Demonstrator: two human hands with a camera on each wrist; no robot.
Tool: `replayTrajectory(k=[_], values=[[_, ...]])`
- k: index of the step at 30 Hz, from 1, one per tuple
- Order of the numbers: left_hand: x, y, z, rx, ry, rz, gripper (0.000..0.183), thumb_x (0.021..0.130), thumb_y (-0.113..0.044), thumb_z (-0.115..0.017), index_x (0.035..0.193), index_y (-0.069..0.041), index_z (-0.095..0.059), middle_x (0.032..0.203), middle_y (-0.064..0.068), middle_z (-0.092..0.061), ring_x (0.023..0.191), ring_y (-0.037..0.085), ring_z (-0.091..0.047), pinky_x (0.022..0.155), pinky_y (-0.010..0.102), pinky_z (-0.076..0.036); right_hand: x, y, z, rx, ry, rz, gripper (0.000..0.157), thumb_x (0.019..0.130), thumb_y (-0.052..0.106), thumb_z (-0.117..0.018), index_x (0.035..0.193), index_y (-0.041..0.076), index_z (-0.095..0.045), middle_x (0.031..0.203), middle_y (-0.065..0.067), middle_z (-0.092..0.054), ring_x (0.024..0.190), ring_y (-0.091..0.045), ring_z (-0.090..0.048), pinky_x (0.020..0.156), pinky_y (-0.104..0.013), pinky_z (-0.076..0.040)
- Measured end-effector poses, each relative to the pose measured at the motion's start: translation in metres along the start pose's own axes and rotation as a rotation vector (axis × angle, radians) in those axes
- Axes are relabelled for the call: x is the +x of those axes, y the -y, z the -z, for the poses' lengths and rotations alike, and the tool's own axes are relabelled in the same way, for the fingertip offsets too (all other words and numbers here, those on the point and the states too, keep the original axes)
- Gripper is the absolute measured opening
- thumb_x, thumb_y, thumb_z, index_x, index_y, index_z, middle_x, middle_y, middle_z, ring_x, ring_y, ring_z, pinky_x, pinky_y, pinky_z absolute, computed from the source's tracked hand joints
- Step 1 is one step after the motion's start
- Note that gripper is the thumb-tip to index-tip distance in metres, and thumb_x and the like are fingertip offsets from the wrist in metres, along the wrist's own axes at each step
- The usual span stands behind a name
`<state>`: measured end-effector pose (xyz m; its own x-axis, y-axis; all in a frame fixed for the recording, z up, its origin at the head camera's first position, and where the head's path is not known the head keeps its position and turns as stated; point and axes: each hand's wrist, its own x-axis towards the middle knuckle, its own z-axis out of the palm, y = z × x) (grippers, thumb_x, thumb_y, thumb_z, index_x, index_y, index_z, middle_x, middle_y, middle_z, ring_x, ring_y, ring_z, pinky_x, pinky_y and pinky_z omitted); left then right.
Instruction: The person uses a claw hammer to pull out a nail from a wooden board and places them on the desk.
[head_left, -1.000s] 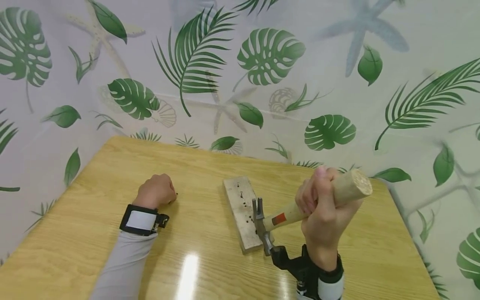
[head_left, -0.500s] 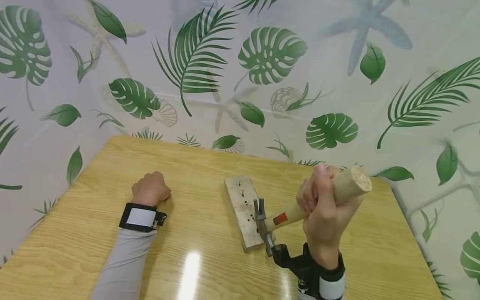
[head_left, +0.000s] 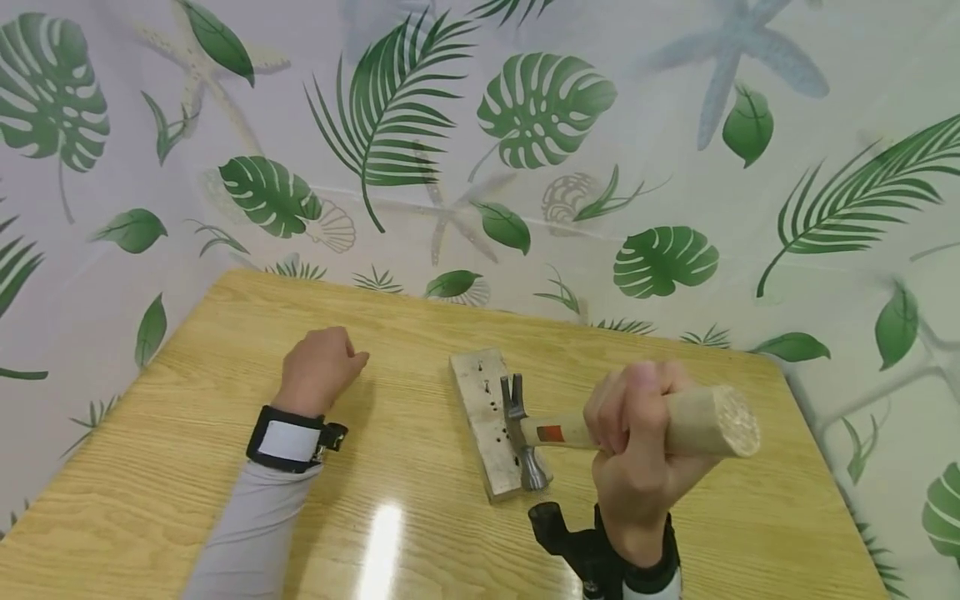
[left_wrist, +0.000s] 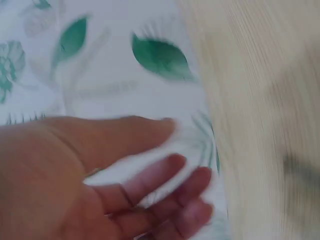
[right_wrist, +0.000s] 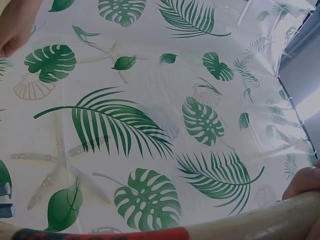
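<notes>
My right hand [head_left: 637, 442] grips the wooden handle of a claw hammer [head_left: 551, 432], its end pointing up at the right. The hammer's metal head overlaps the right edge of a pale wood block [head_left: 480, 417] in the head view, claw toward the far side. Several small dark holes and nails dot the top of the block. To the left, my left hand [head_left: 318, 367] is over the table, apart from the block. In the left wrist view the left thumb and loosely bent fingers [left_wrist: 195, 180] stand apart, with nothing seen between them.
The block lies on a light wooden table [head_left: 405, 375]. Behind it hangs a white sheet [head_left: 555, 192] printed with green leaves and starfish. A red band [right_wrist: 110, 235] on the hammer handle shows in the right wrist view.
The hammer has turned, its handle end dropping slightly and its head shifting along the block. My left hand has turned and moved a little forward, its thumb now showing out to the right.
</notes>
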<state>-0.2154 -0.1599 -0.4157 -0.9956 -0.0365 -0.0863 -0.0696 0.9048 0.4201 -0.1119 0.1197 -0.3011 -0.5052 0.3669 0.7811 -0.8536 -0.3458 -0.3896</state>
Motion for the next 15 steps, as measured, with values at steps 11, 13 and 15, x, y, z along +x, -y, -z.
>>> replayTrajectory(k=[11, 13, 15], values=[[-0.009, -0.064, -0.056, -0.079, 0.002, -0.437, 0.036, 0.101, -0.018, -0.06, 0.136, -0.01, -0.063, 0.145, 0.011, -0.058, 0.135, 0.033, -0.052, 0.108, 0.049, -0.045, 0.004, -0.02, 0.005, -0.108, 0.033, -0.065, 0.037, 0.097, -0.002, -0.051, 0.063, -0.002, -0.036, 0.047, 0.0, -0.029, 0.036, -0.008, -0.025, 0.035, -0.021, -0.02], [-0.011, -0.069, -0.063, -0.045, 0.013, -0.504, 0.039, 0.101, -0.013, -0.058, 0.139, -0.011, -0.061, 0.148, 0.012, -0.055, 0.135, 0.034, -0.051, 0.109, 0.051, -0.044, 0.01, -0.028, 0.005, -0.165, 0.026, -0.126, 0.037, 0.099, 0.003, -0.054, 0.065, 0.0, -0.04, 0.047, 0.001, -0.031, 0.036, -0.008, -0.026, 0.034, -0.022, -0.02], [-0.014, -0.071, -0.069, 0.0, 0.022, -0.542, 0.039, 0.101, -0.011, -0.058, 0.14, -0.01, -0.061, 0.149, 0.012, -0.054, 0.134, 0.035, -0.052, 0.105, 0.053, -0.047, 0.018, -0.039, 0.005, -0.258, 0.014, -0.23, 0.038, 0.1, 0.01, -0.058, 0.066, 0.004, -0.044, 0.046, 0.002, -0.035, 0.035, -0.009, -0.028, 0.033, -0.024, -0.023]])
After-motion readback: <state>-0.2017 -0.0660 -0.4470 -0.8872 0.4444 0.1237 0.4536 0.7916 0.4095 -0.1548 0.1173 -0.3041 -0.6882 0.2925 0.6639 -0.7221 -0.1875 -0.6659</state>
